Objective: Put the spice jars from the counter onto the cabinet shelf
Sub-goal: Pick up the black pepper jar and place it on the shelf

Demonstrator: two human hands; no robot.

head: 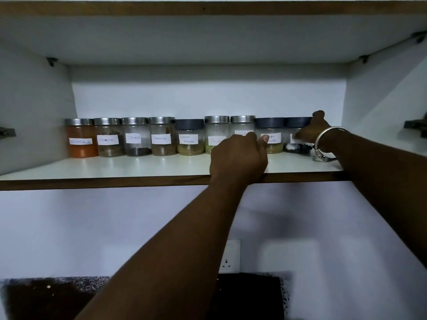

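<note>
nine jars [163, 136] line the shelf [115, 168]; right hand [310, 130] grasps the 3 o'clock end jar, left hand [239, 155] clenched, empty.

Nine labelled spice jars [161, 136] line the cabinet shelf [115, 168] at twelve o'clock; the left hand [239, 155] rests curled before the seventh jar; the right hand [312, 130] (bangle at wrist) grips the end jar [297, 125] at two o'clock
</note>
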